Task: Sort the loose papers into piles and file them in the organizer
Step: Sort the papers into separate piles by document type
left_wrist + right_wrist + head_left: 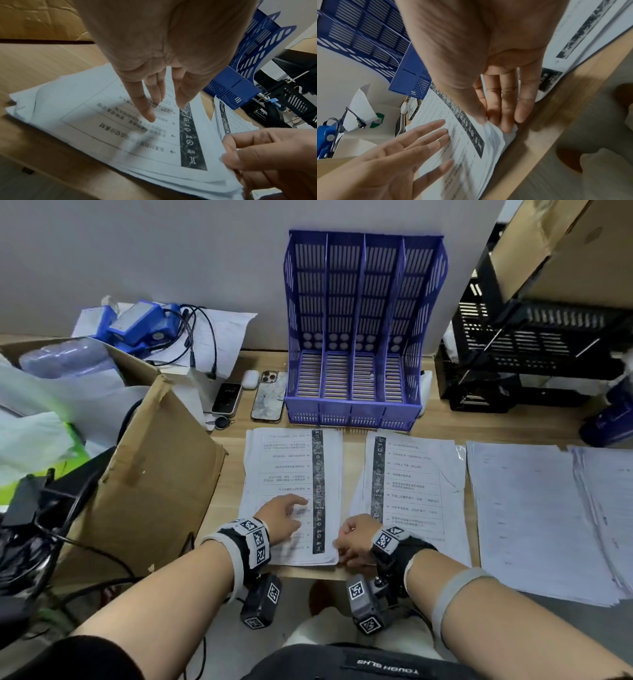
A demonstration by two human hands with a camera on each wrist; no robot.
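A blue slotted organizer [363, 337] stands upright at the back of the desk, its compartments bare. In front of it lie two piles of printed sheets with a dark strip: the left pile [291, 467] and the middle pile [411, 474]. Two more white stacks [527, 508] lie to the right. My left hand [294, 508] rests flat on the left pile [102, 128], fingers straight. My right hand [342, 546] pinches that pile's near right corner [496, 135], thumb on top and fingers beneath, and the corner is lifted and crumpled.
A large cardboard box [154, 474] crowds the desk's left side. Two phones [269, 400] and an earbud case [250, 379] lie left of the organizer. Black trays [531, 347] stand at the right. A blue device with cables [137, 323] sits at the back left.
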